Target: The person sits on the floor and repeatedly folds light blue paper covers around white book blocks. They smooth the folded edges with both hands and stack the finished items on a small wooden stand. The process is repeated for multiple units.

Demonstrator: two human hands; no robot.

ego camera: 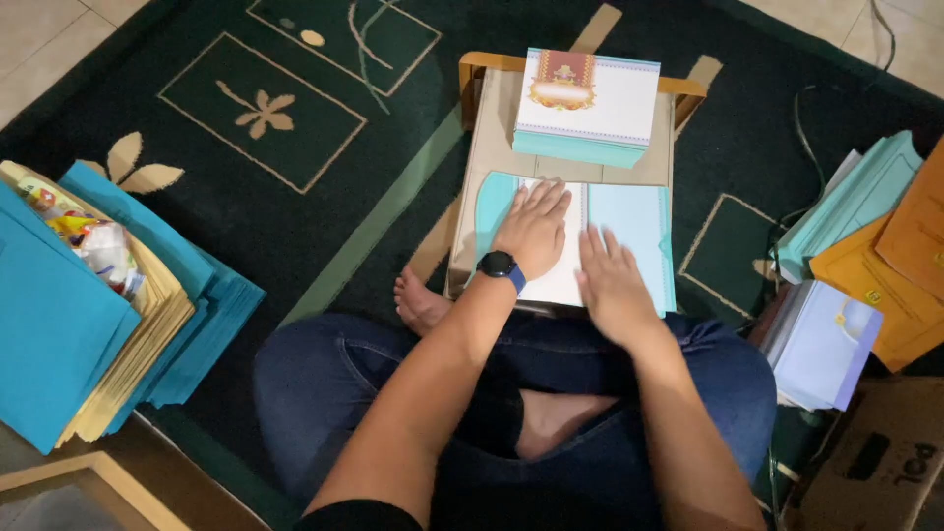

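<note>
The flat teal-and-white box blank [590, 246] is pinned at frame centre on a small wooden table [492, 147]. The left hand [536, 231] and right hand [610, 280] are pressed open-palmed, grasping nothing, apparently to flatten a fold. An assembled box [587, 103] is set above.

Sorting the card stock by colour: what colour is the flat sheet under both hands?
Light teal with a white middle panel, the flat sheet shows best in the head view.
</note>
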